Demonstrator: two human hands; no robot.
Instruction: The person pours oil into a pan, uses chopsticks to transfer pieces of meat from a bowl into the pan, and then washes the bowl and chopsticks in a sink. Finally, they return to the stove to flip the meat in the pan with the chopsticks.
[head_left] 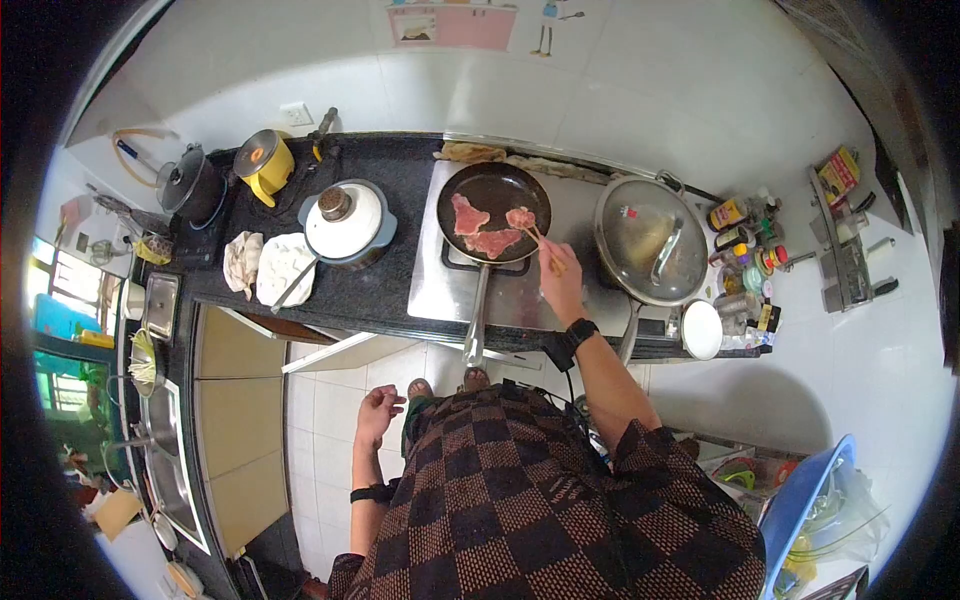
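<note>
My right hand [560,268] is closed around a pair of chopsticks [537,236] over the dark frying pan [487,182] on the steel stove top. At their tips a slice of raw-looking pink meat [519,217] rests at the pan's right side. Two more slices, a left meat slice [468,214] and a lower meat slice [493,242], lie in the same pan. The pan's handle [477,320] points toward my body. My left hand [378,414] hangs low in front of the counter, its fingers loosely curled and apart, with nothing visible in them.
Right of the pan stands a wok with a lid [640,240], then several seasoning jars [745,270] and a white bowl [702,330]. To the left are a blue pot [350,250], white cloths [284,268] and a yellow pot [262,165]. An open drawer or door [345,354] juts below the counter.
</note>
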